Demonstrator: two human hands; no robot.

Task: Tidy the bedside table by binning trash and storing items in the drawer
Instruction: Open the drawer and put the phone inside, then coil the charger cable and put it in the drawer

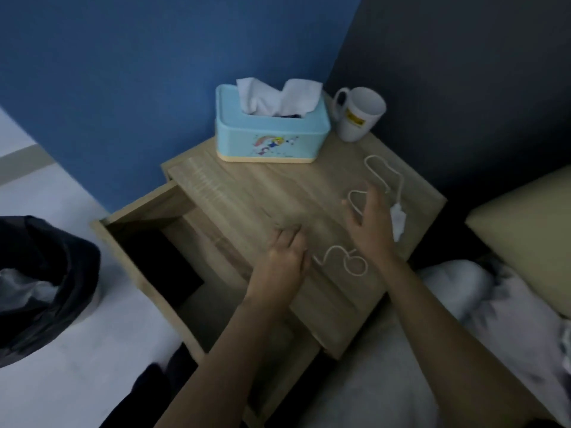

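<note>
While both hands worked over the wooden bedside table, the white charging cable lay in loose loops along its right edge, ending in a white plug beside that edge. The right hand hovered over the cable's middle loops with its fingers spread and released, grasping nothing. The left hand rested near the front edge with fingers curled; whether it pinched the cable's near end could not be told. At the far edge stood a light-blue tissue box, a white mug just beside it at the far right corner. The drawer stood pulled out at the left side, and a bin lined with a black bag stood on the floor well apart.
</note>
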